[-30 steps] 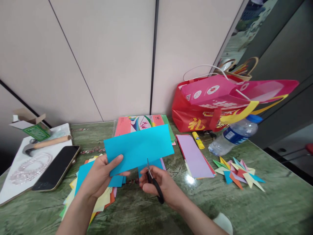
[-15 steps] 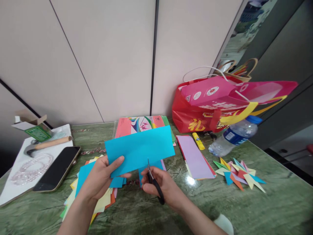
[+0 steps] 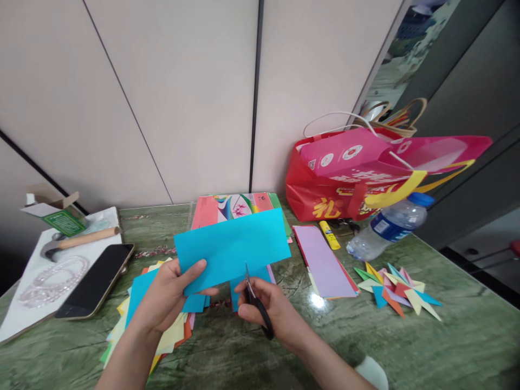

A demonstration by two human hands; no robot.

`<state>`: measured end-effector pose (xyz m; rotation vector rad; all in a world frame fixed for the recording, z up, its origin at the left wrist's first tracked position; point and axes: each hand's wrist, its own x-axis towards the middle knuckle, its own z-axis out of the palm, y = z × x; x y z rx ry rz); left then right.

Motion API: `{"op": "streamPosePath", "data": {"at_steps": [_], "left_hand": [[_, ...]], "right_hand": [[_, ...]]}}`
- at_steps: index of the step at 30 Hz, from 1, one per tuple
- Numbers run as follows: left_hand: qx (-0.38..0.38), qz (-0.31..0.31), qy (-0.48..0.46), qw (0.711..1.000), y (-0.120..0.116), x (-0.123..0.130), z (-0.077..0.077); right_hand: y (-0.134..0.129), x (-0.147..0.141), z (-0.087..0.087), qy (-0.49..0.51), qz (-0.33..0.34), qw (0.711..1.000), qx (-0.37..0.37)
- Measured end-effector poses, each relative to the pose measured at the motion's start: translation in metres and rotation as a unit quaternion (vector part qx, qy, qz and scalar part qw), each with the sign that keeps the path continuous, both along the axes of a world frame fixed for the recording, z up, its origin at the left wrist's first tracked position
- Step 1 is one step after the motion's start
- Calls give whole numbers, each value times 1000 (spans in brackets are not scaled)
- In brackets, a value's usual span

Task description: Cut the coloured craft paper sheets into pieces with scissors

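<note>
**Black-handled metal scissors meet bright blue rectangular paper sheet**

The left hand pinches the sheet's left end above the green marbled worktop; the right hand grips the scissors, tips overlapping the sheet's lower edge. Cutting seems barely begun, if at all: the sheet looks whole. Right of it, multicoloured pointed folded-paper shapes look finished.

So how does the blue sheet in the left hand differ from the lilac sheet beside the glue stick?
The blue sheet is bright blue, the lilac sheet pale purple. The left hand holds the blue sheet up; the lilac sheet lies flat, untouched. The blue sheet runs mostly crosswise, the lilac sheet more lengthwise from the person. Both are oblong.
</note>
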<state>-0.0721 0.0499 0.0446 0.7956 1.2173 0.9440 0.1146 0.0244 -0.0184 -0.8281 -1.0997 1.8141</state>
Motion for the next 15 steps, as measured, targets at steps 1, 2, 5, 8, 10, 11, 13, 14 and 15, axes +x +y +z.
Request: {"op": "streamPosePath", "data": {"at_steps": [1,2,5,8,10,11,13,14,15], "left_hand": [[1,0,1,1000,0,0,0],[1,1,1,1000,0,0,0],[0,3,-3,1000,0,-1,0],[-1,2,-5,1000,1,-1,-1],[0,2,-5,1000,1,-1,-1],[0,2,-5,1000,1,-1,-1],[2,3,-3,1000,0,-1,-2],[3,2,-2,1000,-1,-1,-2],[4,0,-1,1000,-1,-1,-2]], "right_hand": [[0,0,-1,1,-1,1000,1],[0,0,-1,0,-2,1000,2],[0,0,-2,-11,-4,1000,3],[1,0,-3,-15,-5,1000,5],[1,0,-4,-15,-4,1000,6],[1,0,-4,-16,-3,1000,6],[1,0,-5,-18,-5,1000,6],[1,0,-6,-19,-6,1000,8],[1,0,-7,-19,-7,1000,9]]}}
